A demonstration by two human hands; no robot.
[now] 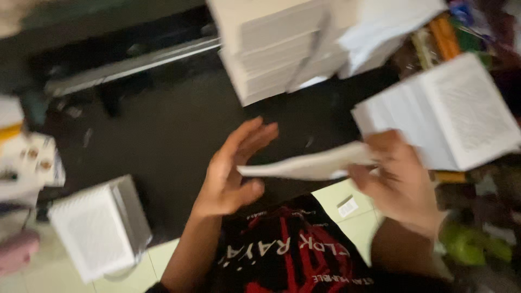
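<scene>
Over dark table (pixel 163 135): right hand (pixel 399 182) pinches paper sheaf (pixel 309 165), long axis left-right.

Looking down, I see everything smeared by motion blur. My right hand (pixel 399 182) grips a thin sheaf of white paper (pixel 315 164) by its right end, fingers curled over it. My left hand (pixel 230 171) is spread flat with fingers straight, palm turned toward the loose end of the paper, just beside it; I cannot tell whether it touches. Both hover over a black table (pixel 163 135). A tall stack of white sheets (pixel 282 49) sits at the far edge, another printed stack (pixel 450 111) lies near my right hand, and a third (pixel 100 228) rests at the near left corner.
</scene>
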